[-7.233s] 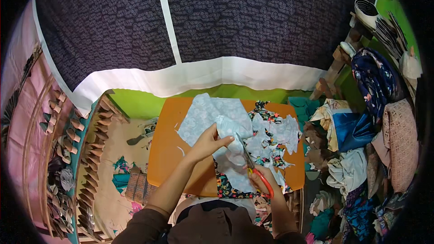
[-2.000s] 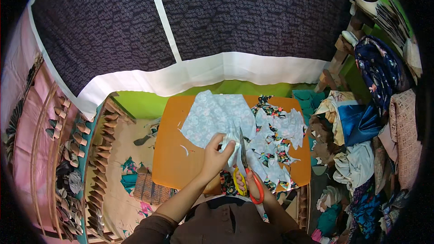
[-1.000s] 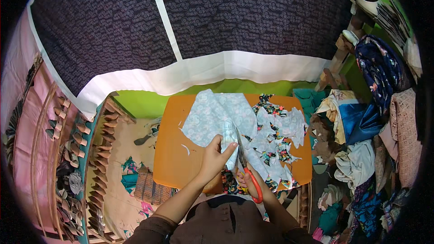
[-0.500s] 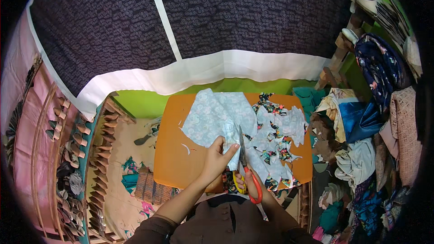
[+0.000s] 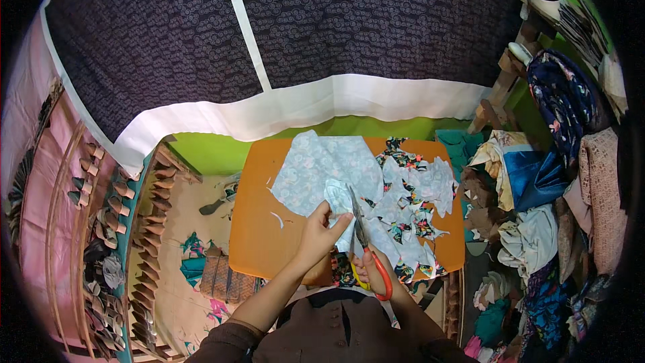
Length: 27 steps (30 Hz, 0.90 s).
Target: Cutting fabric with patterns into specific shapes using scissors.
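Note:
My left hand [image 5: 317,240] pinches a small piece of pale blue-white fabric [image 5: 337,195] between thumb and fingers, above the near middle of the table. Around the scissors [image 5: 360,226], with one red and one yellow handle, my right hand [image 5: 371,265] is closed. The blades point away from me and lie along the right edge of the held piece. How far apart they are is hard to make out. Beyond my hands a large pale fabric sheet [image 5: 316,161] lies flat. Jagged fabric scraps [image 5: 408,191], pale on one face and dark floral on the other, cover the table's right side.
The orange table [image 5: 259,228] stands before a dark patterned curtain [image 5: 376,20]. On the left, racks hold rows of wooden shoe lasts [image 5: 151,235]. Piled cloth [image 5: 531,242] crowds the right side. A woven brown piece [image 5: 228,279] and teal scraps lie on the floor.
The held fabric piece has shifted slightly left and spread at its top. The scissors have tilted a little, their tips moving left. Both hands keep their grip.

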Tool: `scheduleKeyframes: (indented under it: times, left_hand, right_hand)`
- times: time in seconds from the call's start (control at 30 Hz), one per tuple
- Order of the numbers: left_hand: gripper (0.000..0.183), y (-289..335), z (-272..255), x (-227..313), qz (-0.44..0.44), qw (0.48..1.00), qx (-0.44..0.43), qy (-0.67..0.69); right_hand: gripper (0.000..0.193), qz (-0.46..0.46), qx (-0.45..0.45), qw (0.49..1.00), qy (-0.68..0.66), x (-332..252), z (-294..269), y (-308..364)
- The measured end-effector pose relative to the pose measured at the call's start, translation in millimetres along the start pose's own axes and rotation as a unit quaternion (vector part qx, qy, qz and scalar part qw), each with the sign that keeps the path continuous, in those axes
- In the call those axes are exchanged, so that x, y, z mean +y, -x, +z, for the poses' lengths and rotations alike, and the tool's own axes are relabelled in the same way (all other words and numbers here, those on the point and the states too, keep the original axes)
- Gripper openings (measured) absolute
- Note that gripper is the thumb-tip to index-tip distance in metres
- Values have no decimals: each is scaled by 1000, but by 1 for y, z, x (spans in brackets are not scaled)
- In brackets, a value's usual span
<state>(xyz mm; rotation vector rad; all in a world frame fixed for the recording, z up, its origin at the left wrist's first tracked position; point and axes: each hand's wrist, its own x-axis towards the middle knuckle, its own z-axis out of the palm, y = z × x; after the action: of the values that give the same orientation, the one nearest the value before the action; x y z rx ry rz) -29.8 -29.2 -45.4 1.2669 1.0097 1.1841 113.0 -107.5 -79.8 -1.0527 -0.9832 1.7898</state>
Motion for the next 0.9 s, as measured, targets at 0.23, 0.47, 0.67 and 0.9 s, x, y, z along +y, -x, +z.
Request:
scheduleKeyframes:
  times: [0.23,0.47,0.67,0.9]
  left_hand:
    - [17,-6,-5,3,-27,999,35,14]
    - [19,-3,-3,3,-38,999,25,-24]
    - [14,-3,-4,0,20,998,41,-36]
    - [18,-2,-10,26,-134,990,-43,5]
  right_hand:
    - [49,-60,29,977,204,-4,0,-2]
    - [42,-25,-33,998,-42,5,4,-5]
    - [39,38,-22,998,-54,-8,6,1]
    - [51,29,-88,990,-110,8,-10,2]
